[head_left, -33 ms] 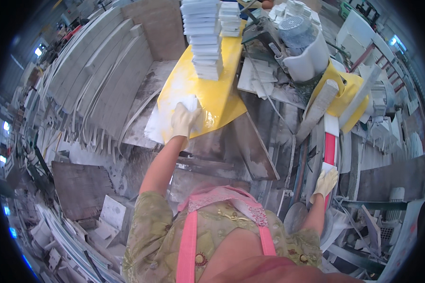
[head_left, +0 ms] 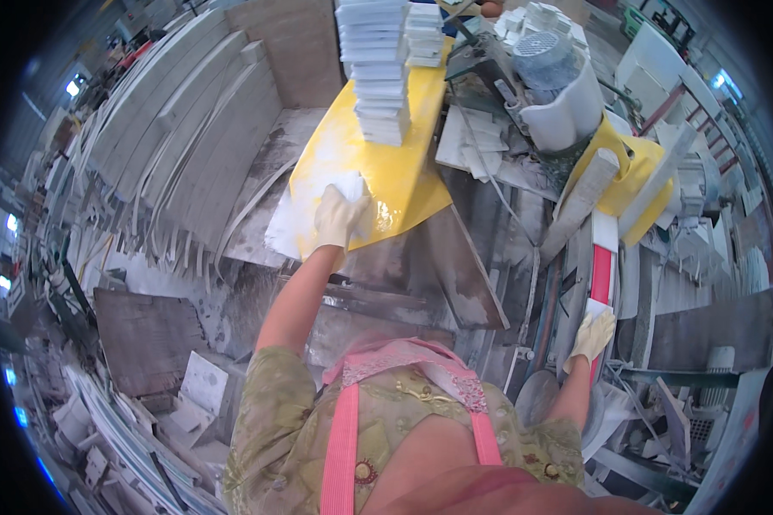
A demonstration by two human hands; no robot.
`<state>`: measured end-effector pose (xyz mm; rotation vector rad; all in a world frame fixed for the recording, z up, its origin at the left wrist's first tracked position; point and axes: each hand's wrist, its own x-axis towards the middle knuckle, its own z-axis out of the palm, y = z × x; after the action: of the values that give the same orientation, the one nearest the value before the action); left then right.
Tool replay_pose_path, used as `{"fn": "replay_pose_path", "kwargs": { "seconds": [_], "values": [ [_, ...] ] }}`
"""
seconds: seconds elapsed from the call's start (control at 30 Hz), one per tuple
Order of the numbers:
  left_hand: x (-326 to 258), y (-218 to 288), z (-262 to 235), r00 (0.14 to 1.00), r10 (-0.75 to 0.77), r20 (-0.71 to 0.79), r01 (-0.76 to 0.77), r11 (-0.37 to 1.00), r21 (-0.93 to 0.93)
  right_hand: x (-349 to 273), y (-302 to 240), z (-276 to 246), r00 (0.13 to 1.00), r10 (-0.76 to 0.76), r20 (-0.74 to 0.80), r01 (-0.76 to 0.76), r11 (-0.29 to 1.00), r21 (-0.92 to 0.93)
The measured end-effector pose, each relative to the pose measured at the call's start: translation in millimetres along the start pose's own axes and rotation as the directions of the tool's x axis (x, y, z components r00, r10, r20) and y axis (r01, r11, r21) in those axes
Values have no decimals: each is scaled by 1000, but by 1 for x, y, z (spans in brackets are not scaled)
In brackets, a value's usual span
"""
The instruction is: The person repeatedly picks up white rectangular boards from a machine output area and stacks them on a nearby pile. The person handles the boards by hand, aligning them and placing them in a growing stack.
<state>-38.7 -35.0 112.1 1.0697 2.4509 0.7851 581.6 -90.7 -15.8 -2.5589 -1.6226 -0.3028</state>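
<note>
Tall tile stack (head_left: 378, 73): whole scene nudged; stack now a touch farther right, checked against the pink apron (head_left: 342, 446).
Yellow sheet (head_left: 399, 172): same tiny rightward shift, relative to apron.
Left hand (head_left: 339, 215): slightly farther right too, relative to apron.
Motor (head_left: 545, 62): likewise, slightly right relative to apron.

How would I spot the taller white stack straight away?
Find the big yellow sheet near the top middle, with the gloved left hand at its near end. Just beyond that hand stands the tall stack of flat white pieces. It is taller and closer than the short stack behind it, to the right.
</note>
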Motion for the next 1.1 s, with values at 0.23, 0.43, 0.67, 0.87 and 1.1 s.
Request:
{"fn": "replay_pose_path", "kwargs": {
  "seconds": [0.23,0.43,0.67,0.87,1.1],
  "values": [
    [0,-10,10,992,96,-85,-100,994,-38,2,11,1,998,-37,56,37,999,-1],
    [-16,7,-9,1000,-28,8,29,991,-134,11,11,-4,995,6,102,-2,999,-40],
    [-34,7,-23,971,239,18,-239,963,124,10,19,11,997,55,63,-50,996,-73],
    [-21,4,-14,999,44,14,-41,983,-178,9,22,12,996,57,69,-48,991,-129],
    [-28,2,-10,999,42,-1,-41,969,-244,5,17,-3,987,102,121,-94,993,-65]
  ]
}}
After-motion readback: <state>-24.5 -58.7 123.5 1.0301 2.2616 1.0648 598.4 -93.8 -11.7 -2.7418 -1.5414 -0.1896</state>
